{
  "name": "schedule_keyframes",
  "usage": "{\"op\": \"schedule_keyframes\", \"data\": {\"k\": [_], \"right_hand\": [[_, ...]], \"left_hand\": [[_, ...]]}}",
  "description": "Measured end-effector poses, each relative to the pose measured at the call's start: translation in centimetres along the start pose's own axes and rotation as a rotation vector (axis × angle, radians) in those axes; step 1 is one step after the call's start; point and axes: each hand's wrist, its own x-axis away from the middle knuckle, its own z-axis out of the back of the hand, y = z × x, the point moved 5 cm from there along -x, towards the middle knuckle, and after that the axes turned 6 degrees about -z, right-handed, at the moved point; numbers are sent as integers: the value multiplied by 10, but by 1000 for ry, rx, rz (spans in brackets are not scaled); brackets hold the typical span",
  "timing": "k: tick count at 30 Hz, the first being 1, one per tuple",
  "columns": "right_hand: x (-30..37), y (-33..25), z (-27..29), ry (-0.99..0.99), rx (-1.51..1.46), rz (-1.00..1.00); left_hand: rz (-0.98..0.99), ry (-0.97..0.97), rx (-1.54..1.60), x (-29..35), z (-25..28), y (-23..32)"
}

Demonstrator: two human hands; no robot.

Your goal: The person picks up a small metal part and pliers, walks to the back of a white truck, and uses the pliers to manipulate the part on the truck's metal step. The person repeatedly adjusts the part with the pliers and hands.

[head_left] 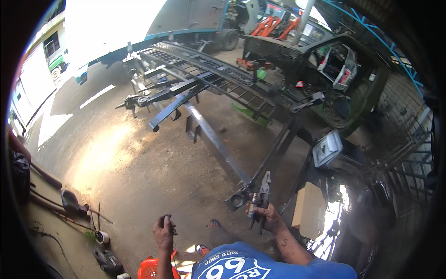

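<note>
My right hand [267, 217], at the lower centre right, is closed around a grey clamp-like tool [265, 186] with jaws pointing up and two handles below. Against its fingers stands a short silver and brass-coloured cylinder [252, 205], of a kind I cannot tell. Just beyond this hand lies the ringed end [237, 201] of a dark metal frame. My left hand [164, 231] hangs in the air at the lower centre, fingers curled together. A thin dark tip shows at its fingertips, too small to name. The ground lies beneath it.
Ahead stands a long metal frame [204, 74] with ladder-like rails and a bar [216, 142] reaching toward me. A stripped vehicle cab [325, 83] is at the right. Near my right arm sits a cardboard box [309, 211]. An orange-red plastic object [155, 269] lies below my left hand.
</note>
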Motion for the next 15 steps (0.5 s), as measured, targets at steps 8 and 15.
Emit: {"op": "schedule_keyframes", "data": {"k": [8, 15], "right_hand": [[-197, 75, -257, -627, 123, -394], [-318, 137, -431, -776, 94, -648]], "left_hand": [[-82, 103, 140, -147, 47, 62], [-89, 326, 267, -213, 163, 83]]}}
